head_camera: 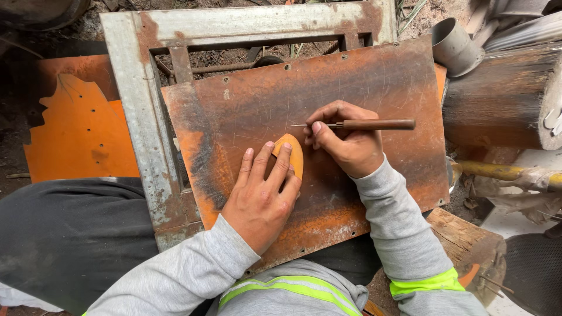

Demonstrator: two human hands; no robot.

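Observation:
A rusty orange metal sheet [374, 82] lies flat across a grey metal frame [134, 105] and my lap. My left hand [263, 193] presses flat on a small orange leaf-shaped template [294, 153] lying on the sheet. My right hand [345, 140] grips a scriber with a brown wooden handle [377, 124]. Its thin metal tip [301, 125] points left, just above the template's upper edge. Both arms wear grey sleeves with yellow-green reflective bands.
An orange cut metal sheet [82, 134] lies at the left on the ground. A thick wooden log [503, 99] and a grey metal pipe piece [453, 44] sit at the right. A yellow-handled tool [503, 172] lies below the log. A wood block [468, 240] is by my right elbow.

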